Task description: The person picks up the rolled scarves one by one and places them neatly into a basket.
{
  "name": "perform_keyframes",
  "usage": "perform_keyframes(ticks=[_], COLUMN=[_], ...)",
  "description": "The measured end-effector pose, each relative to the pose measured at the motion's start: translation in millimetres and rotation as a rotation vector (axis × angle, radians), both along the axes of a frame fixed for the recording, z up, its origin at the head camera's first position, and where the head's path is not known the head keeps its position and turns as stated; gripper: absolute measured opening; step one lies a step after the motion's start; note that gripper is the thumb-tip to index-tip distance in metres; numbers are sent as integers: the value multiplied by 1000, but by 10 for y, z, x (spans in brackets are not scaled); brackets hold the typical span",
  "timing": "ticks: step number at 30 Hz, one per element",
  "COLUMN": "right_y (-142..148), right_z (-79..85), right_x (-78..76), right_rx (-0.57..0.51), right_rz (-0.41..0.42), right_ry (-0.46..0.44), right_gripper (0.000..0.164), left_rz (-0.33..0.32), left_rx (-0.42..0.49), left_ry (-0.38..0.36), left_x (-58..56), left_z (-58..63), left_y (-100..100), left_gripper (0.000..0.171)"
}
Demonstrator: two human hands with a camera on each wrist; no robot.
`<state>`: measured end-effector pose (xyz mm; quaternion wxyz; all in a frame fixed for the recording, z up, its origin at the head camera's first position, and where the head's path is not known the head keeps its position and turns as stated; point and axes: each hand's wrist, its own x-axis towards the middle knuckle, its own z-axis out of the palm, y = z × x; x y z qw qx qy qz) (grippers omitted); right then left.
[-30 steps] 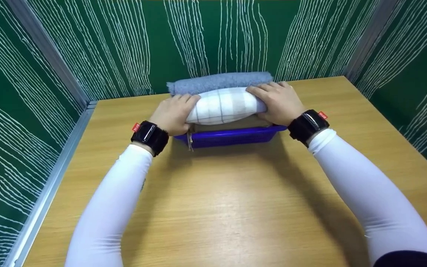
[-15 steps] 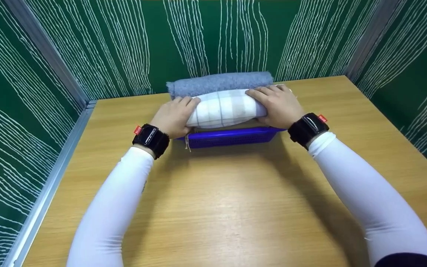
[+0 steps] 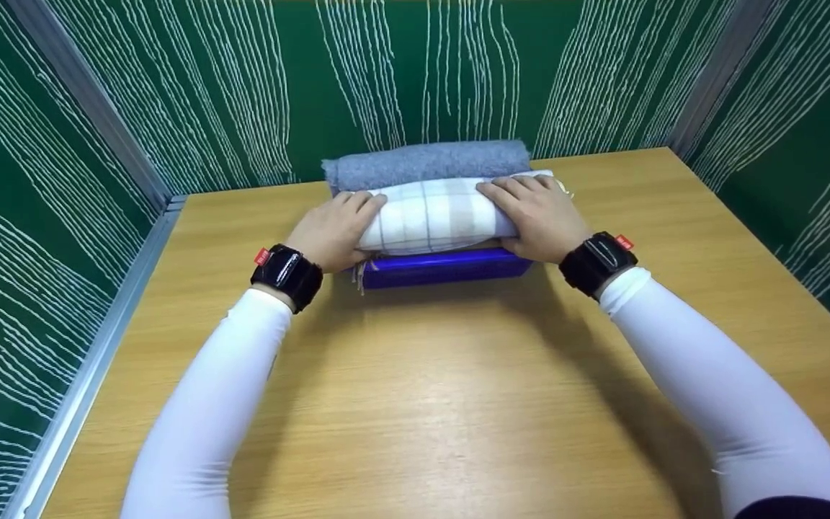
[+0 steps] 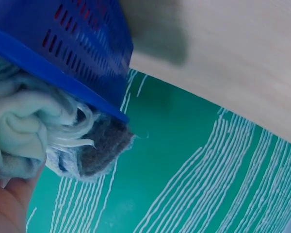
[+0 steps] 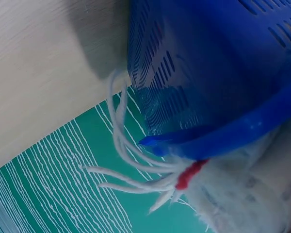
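Note:
A rolled white plaid scarf (image 3: 429, 215) lies across the top of a blue plastic basket (image 3: 447, 271). My left hand (image 3: 332, 229) grips its left end, fingers over the top and thumb at the front. At the other end my right hand (image 3: 546, 218) holds it the same way. In the left wrist view, pale fringe (image 4: 72, 141) hangs out near the basket's rim. White tassels (image 5: 145, 179) bound with red thread show in the right wrist view. Behind the plaid roll, a grey-blue fuzzy roll (image 3: 429, 163) sits along the back. The basket's inside is mostly hidden.
The basket stands towards the rear of a wooden table (image 3: 429, 389). A green wall (image 3: 451, 79) with white wavy lines rises close behind it, and similar panels stand at left and right. A metal strip (image 3: 91, 346) runs along the table's left side.
Both hands have moved slightly towards me and down with the plaid scarf. It now covers most of the brown material that showed above the basket's front rim. The grey-blue roll stays in place.

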<state>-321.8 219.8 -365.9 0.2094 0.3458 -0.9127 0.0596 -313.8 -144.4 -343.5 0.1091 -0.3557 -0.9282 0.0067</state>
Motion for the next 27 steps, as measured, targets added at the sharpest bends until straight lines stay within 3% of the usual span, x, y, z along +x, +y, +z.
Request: perform_keyframes(ticks=[16,27], right_y=[-3,-35], right_z=[-45,50], right_x=[69,85], right_rx=[2,28], right_rz=[1,-31], right_ry=[-8,-37], right_gripper=[86,89], left_rz=[14,31], left_rx=[-27,0], left_ry=[-4,-10], left_x=[30,36], left_z=[-85,-74], left_y=[-22,-18], left_gripper=[91,90])
